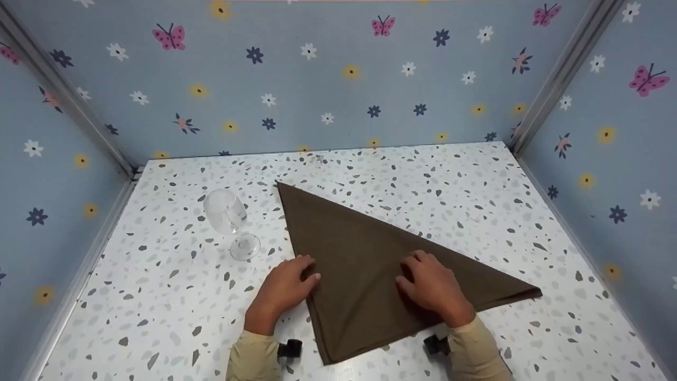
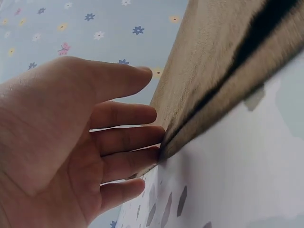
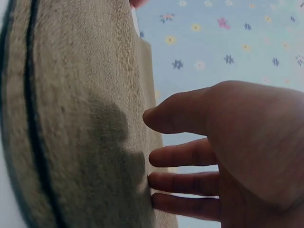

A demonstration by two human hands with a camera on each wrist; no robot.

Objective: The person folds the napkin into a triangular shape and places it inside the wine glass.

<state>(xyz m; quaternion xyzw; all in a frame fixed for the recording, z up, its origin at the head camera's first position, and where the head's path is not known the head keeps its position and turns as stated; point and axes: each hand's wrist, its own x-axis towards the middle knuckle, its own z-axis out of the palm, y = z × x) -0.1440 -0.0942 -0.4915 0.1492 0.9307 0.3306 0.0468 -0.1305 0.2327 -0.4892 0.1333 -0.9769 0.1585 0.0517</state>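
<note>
A brown cloth napkin [image 1: 354, 243], folded into a triangle, lies flat on the table with a soft crease across its front part. My left hand [image 1: 284, 288] is at the napkin's left edge; in the left wrist view its fingertips [image 2: 152, 154] meet the folded edge, the thumb apart from the other fingers. Over the middle right of the cloth, my right hand [image 1: 435, 286] has its fingertips [image 3: 154, 180] right at the fabric, which carries the hand's shadow. Neither hand pinches the cloth. The layered edges show in both wrist views.
A clear stemmed glass [image 1: 225, 211] stands left of the napkin, beyond my left hand. The speckled white table [image 1: 158, 275] is bounded by blue patterned panels [image 1: 317, 90] at the back and both sides. A black wrist mount [image 1: 290, 348] shows by the left sleeve.
</note>
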